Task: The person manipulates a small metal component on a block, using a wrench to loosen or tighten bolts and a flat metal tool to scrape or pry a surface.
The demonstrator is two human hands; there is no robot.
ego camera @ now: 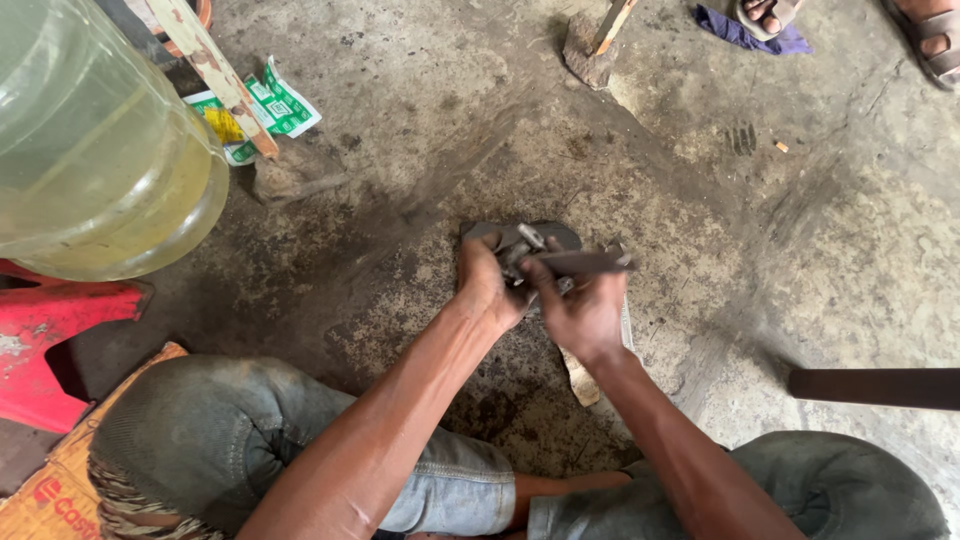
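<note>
Squatting low over the concrete floor [800, 250], we've got both hands on a grey metal part [520, 243] lying on the ground right in front of our knees, approx. centre of view. Our left hand [487, 285] is wrapped round the part's left edge, fingers curled tight, pinning it to the floor. Our right hand [583, 312] is closed round a dark metal rod [580, 263], which lies across the part w/ its tip pointing right; the hand is a bit motion-blurred, so exact finger placement is hard to tell. Under the right wrist a pale flat scrap [583, 378] sits on the floor, touching or just beside the part, can't tell which. Top left, a big clear jug [100, 140] w/ yellowish liquid rests near a red plastic stool [50, 330]; a rusty painted bar [215, 70] leans across a green-and-white wrapper [270, 105] beside it. Bottom left, an orange cardboard sheet [60, 490] lies under our left knee. Top centre, a hammer [592, 45] stands on its head, well apart from the hands. Top right, a blue cloth [745, 35] and another person's sandalled feet [935, 40]. At right edge, a dark bar [880, 387] pokes into view.
</note>
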